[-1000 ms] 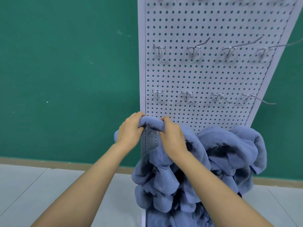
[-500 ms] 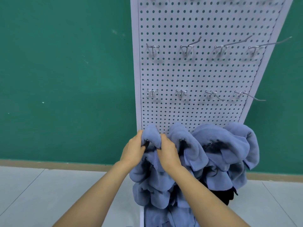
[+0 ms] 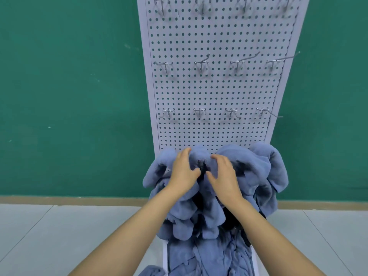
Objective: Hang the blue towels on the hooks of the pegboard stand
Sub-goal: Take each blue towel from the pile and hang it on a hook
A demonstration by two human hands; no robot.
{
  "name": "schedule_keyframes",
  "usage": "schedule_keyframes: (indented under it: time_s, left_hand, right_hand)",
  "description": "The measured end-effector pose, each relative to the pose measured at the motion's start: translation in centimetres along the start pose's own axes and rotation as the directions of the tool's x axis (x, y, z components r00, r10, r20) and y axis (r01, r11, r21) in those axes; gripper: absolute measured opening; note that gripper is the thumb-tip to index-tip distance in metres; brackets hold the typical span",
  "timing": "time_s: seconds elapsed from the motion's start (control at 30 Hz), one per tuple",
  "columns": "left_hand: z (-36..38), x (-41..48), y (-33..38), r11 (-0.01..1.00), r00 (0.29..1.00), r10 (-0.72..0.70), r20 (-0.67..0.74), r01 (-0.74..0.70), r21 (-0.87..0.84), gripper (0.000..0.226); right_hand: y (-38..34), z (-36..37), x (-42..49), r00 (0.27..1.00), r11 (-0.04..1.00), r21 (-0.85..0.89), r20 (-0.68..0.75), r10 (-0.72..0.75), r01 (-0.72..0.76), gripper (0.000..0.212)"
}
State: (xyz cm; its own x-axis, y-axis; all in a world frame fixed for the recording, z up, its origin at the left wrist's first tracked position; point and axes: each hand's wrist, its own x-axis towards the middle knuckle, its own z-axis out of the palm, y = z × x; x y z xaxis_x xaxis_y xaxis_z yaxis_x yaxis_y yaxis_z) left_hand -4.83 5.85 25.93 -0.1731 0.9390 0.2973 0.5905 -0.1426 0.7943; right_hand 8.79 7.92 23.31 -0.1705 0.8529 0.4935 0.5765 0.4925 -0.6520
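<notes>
Where blue towels (image 3: 258, 168) bunch low on the pegboard stand (image 3: 215, 92), left hand (image 3: 182, 172) and right hand (image 3: 223, 173) rest on them. Fingers lie loosely spread, gripping nothing.

Towels (image 3: 256, 166): blue cloth, soft fleecy nap, matt.
Pegboard (image 3: 219, 92): white perforated sheet, smooth, matt; material unclear.
Hooks (image 3: 201, 63) on pegboard: bare metal wire, slight shine.
Wall (image 3: 69, 96) behind pegboard: green, matt, lightly scuffed.
Floor (image 3: 49, 236) below pegboard: pale tiles, smooth, faint sheen.

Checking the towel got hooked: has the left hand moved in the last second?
Yes. The left hand has moved right: it was at the pegboard's left edge, and now lies open on the blue towels in front of the board.
</notes>
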Motion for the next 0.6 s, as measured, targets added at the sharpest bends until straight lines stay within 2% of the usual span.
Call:
schedule_keyframes:
  time_s: [0.07, 0.13, 0.17, 0.23, 0.27, 0.33, 0.37, 0.47, 0.5, 0.53, 0.6]
  left_hand:
    - [1.9, 1.1, 0.1, 0.992, 0.993, -0.121, 0.010, 0.121, 0.027, 0.060]
    - [3.3, 2.0, -0.4, 0.972, 0.972, -0.234, -0.024, 0.234, 0.020, 0.052]
    - [3.7, 2.4, -0.7, 0.959, 0.960, -0.278, -0.042, 0.279, 0.040, 0.046]
    - [4.1, 2.8, -0.9, 0.940, 0.945, -0.318, -0.077, 0.325, 0.106, 0.032]
    - [4.1, 2.8, -1.0, 0.939, 0.944, -0.316, -0.090, 0.325, 0.111, 0.027]
    - [4.1, 2.7, -0.9, 0.956, 0.958, -0.260, -0.121, 0.274, 0.110, 0.018]
    - [4.0, 2.5, -0.9, 0.962, 0.967, -0.221, -0.124, 0.237, 0.137, 0.015]
    - [3.9, 2.4, -1.4, 0.940, 0.978, -0.204, -0.031, 0.205, 0.274, 0.019]
    - [3.8, 2.5, -1.6, 0.938, 0.975, -0.222, -0.002, 0.214, 0.273, 0.022]
    - [3.6, 2.6, -1.6, 0.944, 0.970, -0.241, 0.018, 0.230, 0.239, 0.024]
    - [3.4, 2.3, -1.2, 0.961, 0.972, -0.236, 0.009, 0.232, 0.151, 0.035]
  right_hand:
    - [0.1, 0.0, 0.1, 0.995, 0.998, -0.028, 0.075, 0.058, -0.056, 0.056]
    - [0.3, 0.0, 0.6, 0.982, 0.987, -0.092, 0.123, 0.143, -0.132, 0.056]
    - [0.3, 0.0, 0.9, 0.977, 0.979, -0.149, 0.140, 0.161, -0.140, 0.048]
    - [0.6, 0.3, 1.6, 0.985, 0.976, -0.195, 0.116, 0.126, -0.102, 0.015]
    - [0.6, 0.4, 2.0, 0.992, 0.977, -0.195, 0.075, 0.100, -0.084, 0.008]
    - [0.5, 0.5, 2.3, 0.993, 0.981, -0.158, -0.025, 0.113, -0.116, 0.020]
    - [0.7, 0.9, 2.2, 0.983, 0.981, -0.069, -0.041, 0.181, -0.183, 0.023]
    - [1.8, 2.1, 1.1, 0.955, 0.960, -0.009, 0.105, 0.279, -0.280, 0.020]
    - [2.3, 2.5, 0.9, 0.964, 0.969, -0.010, 0.095, 0.247, -0.247, 0.015]
    - [2.9, 2.7, 0.9, 0.974, 0.977, -0.020, 0.074, 0.213, -0.212, 0.019]
    - [2.6, 1.3, 0.2, 0.980, 0.991, -0.002, 0.149, 0.133, -0.135, 0.021]
